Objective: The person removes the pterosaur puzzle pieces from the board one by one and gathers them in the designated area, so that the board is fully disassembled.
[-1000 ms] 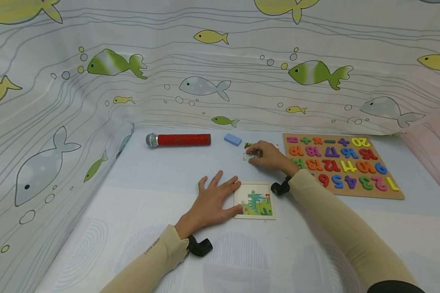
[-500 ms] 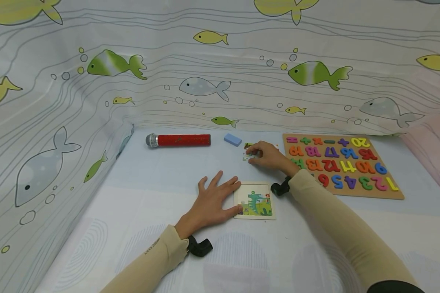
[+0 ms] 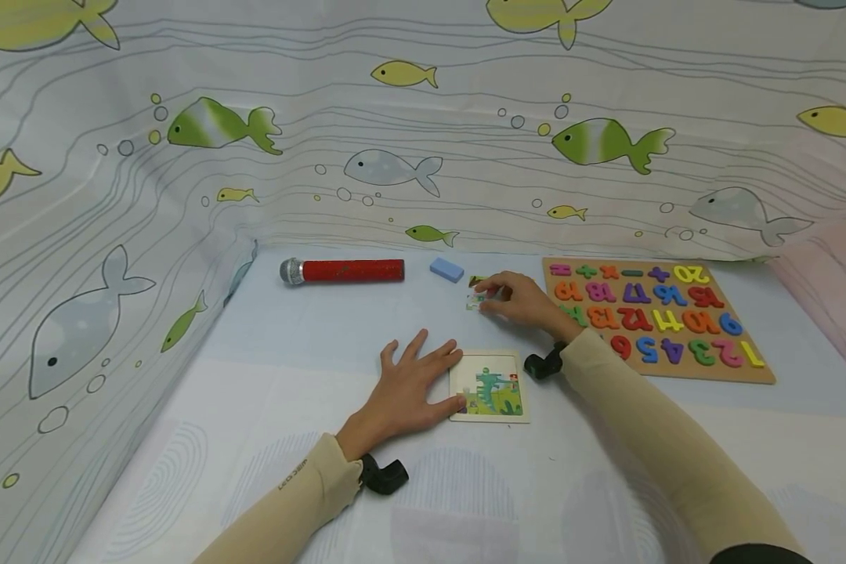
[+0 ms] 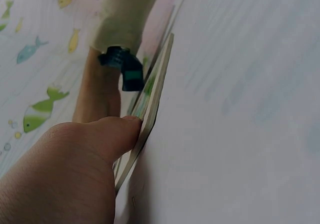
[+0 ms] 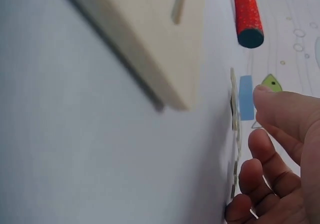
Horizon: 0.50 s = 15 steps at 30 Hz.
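Note:
A small square picture puzzle in a pale wooden frame (image 3: 526,399) lies on the table, partly filled with a green and teal picture. My left hand (image 3: 405,395) rests flat with spread fingers at its left side; in the left wrist view the thumb (image 4: 122,134) presses on the frame's edge (image 4: 159,94). My right hand (image 3: 525,301) is farther back, over several thin puzzle pieces (image 3: 474,302), and partly hides them. In the right wrist view its fingers (image 5: 250,174) are loosely bent beside the row of pieces (image 5: 233,119), thumb and fingertips apart with nothing between them.
A red microphone (image 3: 352,271) and a blue block (image 3: 447,270) lie at the back. On the right, a wooden number board (image 3: 719,374) with colourful numerals lies partly under the right forearm. A fish-patterned cloth (image 3: 479,180) rises behind the table.
My right hand and wrist have shifted slightly to the right, its fingertips drawing back over the puzzle pieces. The left hand and the framed puzzle stay in place.

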Motion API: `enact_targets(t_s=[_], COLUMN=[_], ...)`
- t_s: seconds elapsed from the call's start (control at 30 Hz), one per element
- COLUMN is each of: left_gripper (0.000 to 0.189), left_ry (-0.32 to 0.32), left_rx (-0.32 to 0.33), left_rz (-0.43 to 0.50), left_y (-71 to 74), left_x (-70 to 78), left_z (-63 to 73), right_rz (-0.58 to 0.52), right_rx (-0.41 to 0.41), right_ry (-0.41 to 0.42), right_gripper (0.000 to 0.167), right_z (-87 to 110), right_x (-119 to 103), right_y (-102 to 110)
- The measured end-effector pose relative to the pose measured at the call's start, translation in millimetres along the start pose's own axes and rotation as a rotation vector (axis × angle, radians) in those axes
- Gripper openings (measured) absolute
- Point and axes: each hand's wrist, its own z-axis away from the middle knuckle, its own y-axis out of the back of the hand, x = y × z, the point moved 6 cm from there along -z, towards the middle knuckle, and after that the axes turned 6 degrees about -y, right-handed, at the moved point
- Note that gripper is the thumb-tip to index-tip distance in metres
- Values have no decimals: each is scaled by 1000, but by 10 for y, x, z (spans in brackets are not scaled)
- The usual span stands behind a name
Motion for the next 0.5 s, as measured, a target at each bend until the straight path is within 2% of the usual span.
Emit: enact_targets(t_s=[0.23, 0.5], left_gripper=[74, 72], left_ry=[-6, 0], left_rx=[1, -1], left_rz=[-3, -12], left_y=[-20, -19], left_x=[-11, -6], left_z=[-9, -29], right_rz=[-27, -73], right_rx=[-1, -31], right_ry=[-13, -7], right_gripper=[27, 24], right_z=[156, 447], right_x=[77, 74], right_y=[86, 128])
